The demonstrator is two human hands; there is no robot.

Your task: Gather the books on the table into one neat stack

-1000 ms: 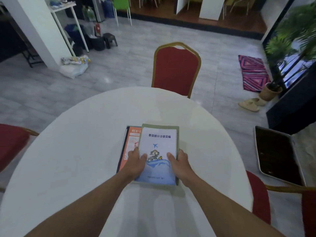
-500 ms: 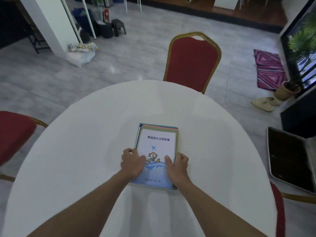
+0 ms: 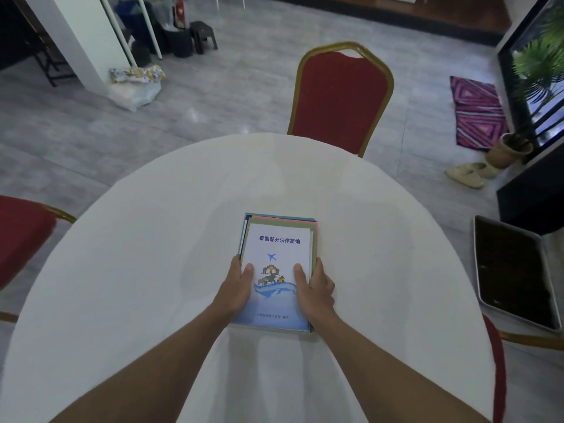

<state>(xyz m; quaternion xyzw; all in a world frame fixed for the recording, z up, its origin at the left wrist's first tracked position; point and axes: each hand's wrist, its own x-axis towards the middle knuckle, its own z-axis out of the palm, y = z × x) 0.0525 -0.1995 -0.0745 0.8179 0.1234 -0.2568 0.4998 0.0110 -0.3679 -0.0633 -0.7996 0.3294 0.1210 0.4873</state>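
Observation:
A stack of books lies on the round white table, a little right of its middle. The top book is white and blue with a small plane and dark blue characters. Under it peek olive, salmon and teal edges at the far end. My left hand presses the stack's left side, thumb on the cover. My right hand holds the right side the same way.
A red chair with a gold frame stands beyond the table's far edge. Another red chair is at the left, and a third at the right. A dark tray rests to the right.
The orange book that stuck out on the left has been pushed under the top book. Both hands now squeeze the stack's sides, and its edges line up more closely.

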